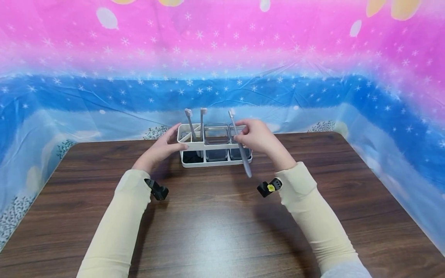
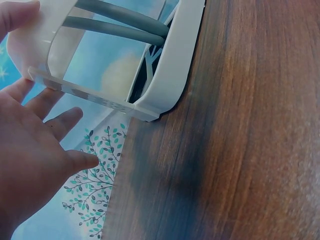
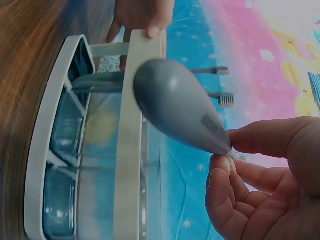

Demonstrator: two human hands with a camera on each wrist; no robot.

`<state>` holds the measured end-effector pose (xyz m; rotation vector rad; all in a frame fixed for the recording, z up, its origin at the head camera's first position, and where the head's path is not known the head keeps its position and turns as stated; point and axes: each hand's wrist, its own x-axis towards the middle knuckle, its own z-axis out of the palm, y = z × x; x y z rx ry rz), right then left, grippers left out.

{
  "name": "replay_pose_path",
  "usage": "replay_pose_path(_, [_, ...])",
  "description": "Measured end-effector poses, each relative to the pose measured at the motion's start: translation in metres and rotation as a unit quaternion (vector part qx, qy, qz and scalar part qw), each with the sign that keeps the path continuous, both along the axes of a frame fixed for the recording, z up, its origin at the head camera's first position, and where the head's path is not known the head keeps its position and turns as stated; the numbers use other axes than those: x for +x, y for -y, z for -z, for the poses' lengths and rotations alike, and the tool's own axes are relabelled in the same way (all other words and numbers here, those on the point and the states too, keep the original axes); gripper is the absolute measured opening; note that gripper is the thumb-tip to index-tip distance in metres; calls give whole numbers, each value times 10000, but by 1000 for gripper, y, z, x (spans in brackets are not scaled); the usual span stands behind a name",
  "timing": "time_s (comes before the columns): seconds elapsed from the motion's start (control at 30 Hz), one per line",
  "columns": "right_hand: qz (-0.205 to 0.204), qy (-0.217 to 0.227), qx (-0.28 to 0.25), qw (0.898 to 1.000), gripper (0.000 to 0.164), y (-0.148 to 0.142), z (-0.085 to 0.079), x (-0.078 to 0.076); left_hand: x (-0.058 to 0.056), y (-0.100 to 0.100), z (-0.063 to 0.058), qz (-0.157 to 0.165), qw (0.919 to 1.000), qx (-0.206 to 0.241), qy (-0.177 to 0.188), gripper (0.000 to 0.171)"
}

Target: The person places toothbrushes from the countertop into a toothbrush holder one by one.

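Note:
A white toothbrush holder point(image 1: 222, 147) with an upper frame and a lower tray stands at the table's far side. My left hand point(image 1: 156, 152) grips its left end, the thumb on the front rail and fingers round the side. Two grey toothbrushes point(image 1: 191, 125) stand head up in the left section. My right hand point(image 1: 259, 137) pinches a third grey toothbrush point(image 1: 245, 160) between thumb and fingers, head up and tilted, in front of the holder's right end. In the right wrist view its thick handle end point(image 3: 170, 100) points toward the camera and covers part of the rail.
Two clear cups point(image 1: 216, 135) sit in the middle and right sections of the holder. The brown wooden table point(image 1: 208, 216) stretches toward me. A pink and blue snowflake cloth point(image 1: 222, 88) hangs close behind the holder and along both sides.

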<state>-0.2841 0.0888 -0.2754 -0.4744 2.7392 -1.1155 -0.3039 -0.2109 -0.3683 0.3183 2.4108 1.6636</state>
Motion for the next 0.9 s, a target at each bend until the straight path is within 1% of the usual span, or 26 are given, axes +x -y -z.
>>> replay_pose_path(0.3, [25,21,-79,10000,49,22,-9,2,0,1,-1,20,10000,-31,-32,91])
replay_pose_path(0.5, [16,-25,-233,9997,47,33,-12,3,0,0,-1,-19,10000,-28,46,90])
replay_pose_path(0.7, [2,-43,-582,9983,45,42,-14,4,0,0,-1,-21,10000,-22,78,91])
replay_pose_path(0.8, [28,-145,-678,9976,43,45,-16,5,0,0,0,-21,10000,-47,79,91])
replay_pose_path(0.9, [90,-297,-657,9974,42,49,-18,5,0,0,0,-23,9999,-90,64,91])
